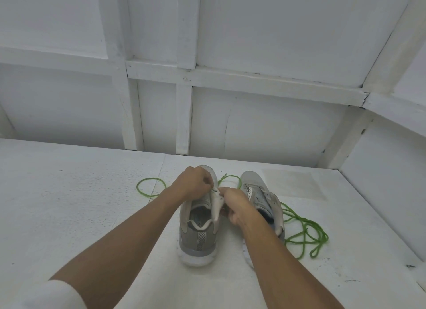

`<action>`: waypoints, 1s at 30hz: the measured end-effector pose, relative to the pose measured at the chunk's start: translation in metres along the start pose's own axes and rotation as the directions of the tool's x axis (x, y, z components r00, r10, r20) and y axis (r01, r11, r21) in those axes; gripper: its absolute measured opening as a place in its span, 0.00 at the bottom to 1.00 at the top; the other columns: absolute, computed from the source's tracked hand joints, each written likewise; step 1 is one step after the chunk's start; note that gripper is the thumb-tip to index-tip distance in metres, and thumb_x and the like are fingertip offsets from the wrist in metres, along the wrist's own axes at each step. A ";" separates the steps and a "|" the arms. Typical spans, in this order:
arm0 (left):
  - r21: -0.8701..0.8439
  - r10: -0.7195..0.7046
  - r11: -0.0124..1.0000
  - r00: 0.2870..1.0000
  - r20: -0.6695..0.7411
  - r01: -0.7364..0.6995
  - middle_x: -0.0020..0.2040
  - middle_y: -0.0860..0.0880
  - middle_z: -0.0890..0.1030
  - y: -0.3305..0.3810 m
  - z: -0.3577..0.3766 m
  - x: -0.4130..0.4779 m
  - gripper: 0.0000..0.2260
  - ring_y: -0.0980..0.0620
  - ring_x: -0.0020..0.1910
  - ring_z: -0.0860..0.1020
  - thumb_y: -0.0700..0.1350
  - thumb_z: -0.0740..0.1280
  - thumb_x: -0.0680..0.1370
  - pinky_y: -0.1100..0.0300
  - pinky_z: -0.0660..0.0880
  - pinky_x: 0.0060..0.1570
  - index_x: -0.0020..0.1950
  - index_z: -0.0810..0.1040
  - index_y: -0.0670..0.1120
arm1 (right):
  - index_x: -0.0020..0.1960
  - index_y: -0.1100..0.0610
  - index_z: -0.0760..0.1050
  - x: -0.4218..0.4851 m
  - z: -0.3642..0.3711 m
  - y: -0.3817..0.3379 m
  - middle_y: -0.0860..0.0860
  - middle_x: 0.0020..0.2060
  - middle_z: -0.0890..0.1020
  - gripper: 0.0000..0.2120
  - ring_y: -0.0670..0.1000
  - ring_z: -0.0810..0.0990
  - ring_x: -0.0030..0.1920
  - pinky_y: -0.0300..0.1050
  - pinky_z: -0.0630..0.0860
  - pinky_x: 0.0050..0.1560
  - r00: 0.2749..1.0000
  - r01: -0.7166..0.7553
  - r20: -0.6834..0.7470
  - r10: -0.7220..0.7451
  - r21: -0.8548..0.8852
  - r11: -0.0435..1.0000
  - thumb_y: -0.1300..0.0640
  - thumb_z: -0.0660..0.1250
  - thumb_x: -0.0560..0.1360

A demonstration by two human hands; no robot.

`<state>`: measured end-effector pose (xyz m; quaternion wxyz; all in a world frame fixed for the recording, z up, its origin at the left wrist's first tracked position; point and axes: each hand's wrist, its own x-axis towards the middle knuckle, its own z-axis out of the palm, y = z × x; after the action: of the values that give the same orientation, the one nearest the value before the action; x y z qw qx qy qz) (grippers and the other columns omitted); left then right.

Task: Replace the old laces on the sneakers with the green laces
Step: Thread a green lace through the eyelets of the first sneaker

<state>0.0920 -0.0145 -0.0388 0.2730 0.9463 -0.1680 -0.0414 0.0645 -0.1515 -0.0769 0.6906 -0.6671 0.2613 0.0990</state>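
Sneaker (198, 239) between left grip (192, 182) and right grip (235, 205), both at its tongue.

There are two gray sneakers: the left sneaker (197, 235) and the right sneaker (255, 188). There are two hands: the left hand (192, 182) and the right hand (235, 205). Two green laces show, one green loop (149, 178) toward the left edge of the bench (80, 205) and one green heap (299, 233) toward its right edge. There is one white sleeve (53, 295).

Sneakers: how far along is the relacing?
Done: no green visibly threaded; the green cord laces lie loose on the white tabletop. In hand: left hand and right hand pinch the left grey mesh sneaker at its eyelet area. Left: lacing both it and the right grey mesh sneaker.
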 end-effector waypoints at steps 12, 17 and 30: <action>0.041 0.003 0.999 1.000 0.008 -0.004 0.48 0.50 0.83 0.006 0.000 -0.001 0.08 0.50 0.48 0.79 0.45 0.65 0.73 0.53 0.79 0.51 0.46 0.84 0.52 | 0.46 0.59 0.74 -0.001 0.001 0.000 0.59 0.43 0.76 0.06 0.56 0.75 0.44 0.49 0.71 0.42 1.000 0.015 0.007 -0.014 -0.035 0.999 0.63 0.58 0.75; 0.050 0.056 0.997 0.998 -0.020 -0.055 0.45 0.54 0.79 0.012 0.001 0.002 0.07 0.53 0.48 0.77 0.44 0.66 0.74 0.60 0.74 0.48 0.48 0.84 0.49 | 0.47 0.59 0.76 -0.001 0.000 0.000 0.59 0.44 0.78 0.07 0.57 0.77 0.46 0.51 0.75 0.45 1.000 0.018 0.017 -0.018 -0.037 0.999 0.62 0.59 0.77; 0.111 0.110 0.987 0.993 0.028 -0.113 0.50 0.51 0.79 0.016 0.002 0.003 0.10 0.52 0.48 0.73 0.41 0.66 0.73 0.59 0.71 0.49 0.53 0.78 0.51 | 0.49 0.59 0.75 -0.003 0.003 -0.007 0.60 0.46 0.79 0.09 0.61 0.80 0.53 0.48 0.76 0.44 1.000 -0.012 0.025 0.014 -0.096 0.995 0.62 0.56 0.76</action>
<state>0.0900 -0.0289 -0.0320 0.2193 0.9488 -0.2258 -0.0266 0.0660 -0.1481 -0.0688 0.6604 -0.6965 0.2517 0.1244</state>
